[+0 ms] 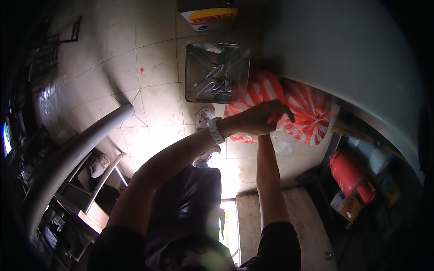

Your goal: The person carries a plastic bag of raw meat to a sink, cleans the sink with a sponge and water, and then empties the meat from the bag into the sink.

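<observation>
My left hand (260, 118), with a pale watch (216, 130) on its wrist, crosses over my right wrist. Its fingers are curled, and a bit of red shows among them; whether that is held or lies behind, I cannot make out. Most of my right hand (267, 133) is hidden beneath the left one. Just past both hands is a red-and-white striped plastic bag (264, 88). To its right sits a second striped plastic bag (312, 119), bunched at its top. Clear plastic (282, 142) lies between the bags and my right forearm.
Beyond my feet, in patterned clogs (205, 117), stands a square shiny tin (217, 74), with a printed box (210, 18) behind it. A thick grey pole (86, 140) slants along the left. A red cylinder (350, 176) and a pale panel (352, 67) are at right.
</observation>
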